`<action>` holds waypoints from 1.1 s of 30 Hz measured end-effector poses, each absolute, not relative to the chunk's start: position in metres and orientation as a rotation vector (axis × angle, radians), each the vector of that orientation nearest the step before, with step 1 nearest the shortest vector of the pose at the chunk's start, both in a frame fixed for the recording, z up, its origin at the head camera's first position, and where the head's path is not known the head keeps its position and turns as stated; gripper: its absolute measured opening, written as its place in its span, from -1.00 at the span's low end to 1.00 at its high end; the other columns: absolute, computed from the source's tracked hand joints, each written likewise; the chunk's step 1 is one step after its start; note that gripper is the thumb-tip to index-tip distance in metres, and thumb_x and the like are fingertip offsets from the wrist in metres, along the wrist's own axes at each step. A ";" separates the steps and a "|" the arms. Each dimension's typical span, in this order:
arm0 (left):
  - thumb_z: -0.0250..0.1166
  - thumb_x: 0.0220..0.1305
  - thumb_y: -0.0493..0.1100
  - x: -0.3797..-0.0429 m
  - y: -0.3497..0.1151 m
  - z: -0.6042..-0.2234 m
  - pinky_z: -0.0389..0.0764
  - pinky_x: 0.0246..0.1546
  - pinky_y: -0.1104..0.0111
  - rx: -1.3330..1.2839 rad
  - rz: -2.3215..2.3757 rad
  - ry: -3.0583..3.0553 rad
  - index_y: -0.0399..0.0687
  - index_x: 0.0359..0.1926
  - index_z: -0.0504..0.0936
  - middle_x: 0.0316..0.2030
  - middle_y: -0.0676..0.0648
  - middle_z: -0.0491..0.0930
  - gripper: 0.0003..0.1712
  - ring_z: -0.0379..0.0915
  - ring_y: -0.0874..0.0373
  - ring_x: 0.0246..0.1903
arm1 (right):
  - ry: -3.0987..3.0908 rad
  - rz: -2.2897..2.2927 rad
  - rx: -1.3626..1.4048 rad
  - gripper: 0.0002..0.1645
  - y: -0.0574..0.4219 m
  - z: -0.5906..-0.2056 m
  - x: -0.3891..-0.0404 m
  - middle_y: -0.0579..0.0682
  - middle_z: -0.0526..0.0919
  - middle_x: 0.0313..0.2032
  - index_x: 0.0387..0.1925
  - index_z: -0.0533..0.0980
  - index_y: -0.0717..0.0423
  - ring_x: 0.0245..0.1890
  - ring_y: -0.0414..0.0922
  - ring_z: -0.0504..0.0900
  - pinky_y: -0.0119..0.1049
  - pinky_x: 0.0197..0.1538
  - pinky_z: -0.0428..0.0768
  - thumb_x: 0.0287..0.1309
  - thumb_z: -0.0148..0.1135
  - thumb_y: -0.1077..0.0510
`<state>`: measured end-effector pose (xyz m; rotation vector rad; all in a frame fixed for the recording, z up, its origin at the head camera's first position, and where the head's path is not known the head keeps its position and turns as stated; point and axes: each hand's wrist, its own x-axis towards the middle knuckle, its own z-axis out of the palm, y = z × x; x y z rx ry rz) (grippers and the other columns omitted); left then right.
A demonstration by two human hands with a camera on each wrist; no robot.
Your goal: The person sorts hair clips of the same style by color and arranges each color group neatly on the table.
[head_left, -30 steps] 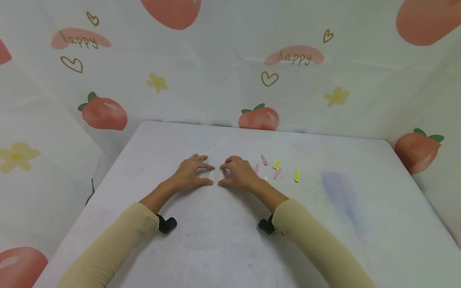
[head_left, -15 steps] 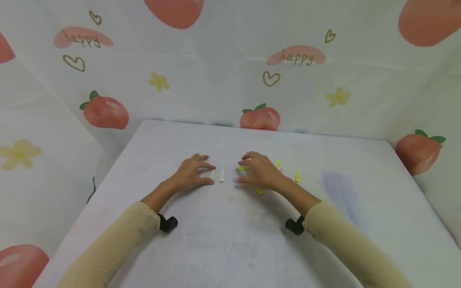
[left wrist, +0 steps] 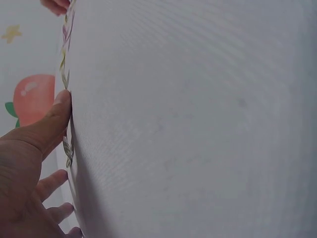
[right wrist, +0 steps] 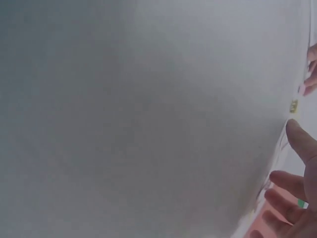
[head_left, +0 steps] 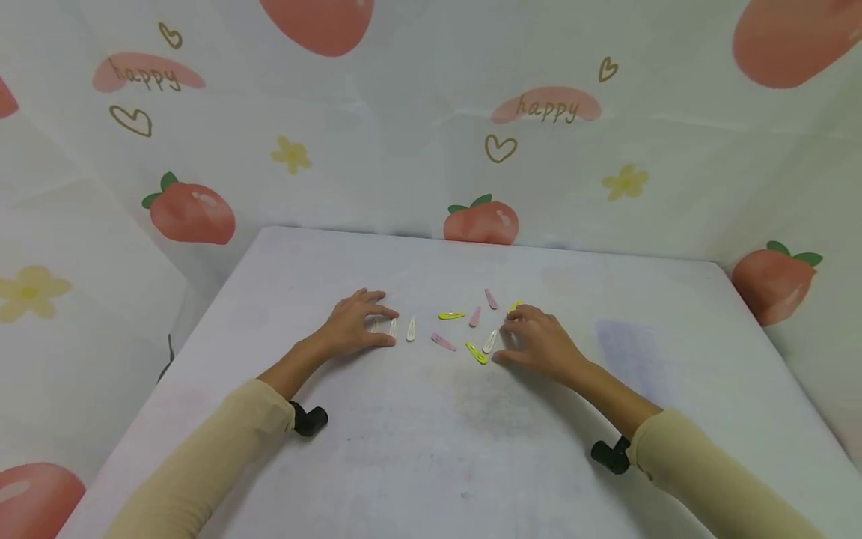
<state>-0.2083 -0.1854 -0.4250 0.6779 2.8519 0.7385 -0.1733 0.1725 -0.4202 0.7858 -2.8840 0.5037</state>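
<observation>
The slanted white clip (head_left: pixel 490 341) lies at nine o'clock from the nearer right hand (head_left: pixel 542 344), long axis one-to-seven; that hand is unclenched, the left hand (head_left: pixel 352 326) loosely spread.

The white table (head_left: pixel 404 464) across the lower frame bears white, pink and yellow clips (head_left: pixel 475 317) near the centre.

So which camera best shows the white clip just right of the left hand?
The head view: the white clip shows whole, lying flat, clear of the left hand. The left wrist view shows clips only edge-on, too thin to tell apart; I can't find it in the right wrist view.
</observation>
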 end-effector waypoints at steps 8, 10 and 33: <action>0.50 0.10 0.09 -0.209 -0.187 -0.427 -0.02 0.35 -0.28 0.672 0.753 2.857 -0.01 0.13 0.69 0.39 -0.29 0.31 -0.41 -0.05 -0.37 0.45 | -2.854 0.544 0.797 -0.43 0.167 -0.423 -0.172 0.10 0.63 -0.03 -0.12 0.70 0.21 0.19 0.08 0.46 0.14 0.09 0.46 -0.07 0.57 -0.12; 0.50 0.09 0.09 -0.208 -0.187 -0.427 -0.01 0.35 -0.28 0.675 0.751 2.861 -0.01 0.13 0.69 0.39 -0.29 0.31 -0.41 -0.04 -0.37 0.45 | -2.857 0.527 0.801 -0.44 0.164 -0.422 -0.173 0.09 0.63 -0.05 -0.13 0.71 0.21 0.19 0.09 0.46 0.15 0.10 0.47 -0.07 0.57 -0.12; 0.50 0.10 0.10 -0.208 -0.185 -0.425 0.00 0.36 -0.26 0.676 0.746 2.849 0.00 0.13 0.69 0.39 -0.29 0.31 -0.42 -0.04 -0.38 0.44 | -2.983 0.544 0.848 -0.38 0.158 -0.417 -0.186 0.16 0.60 0.09 0.01 0.68 0.08 0.25 0.13 0.41 0.21 0.19 0.43 -0.08 0.58 -0.13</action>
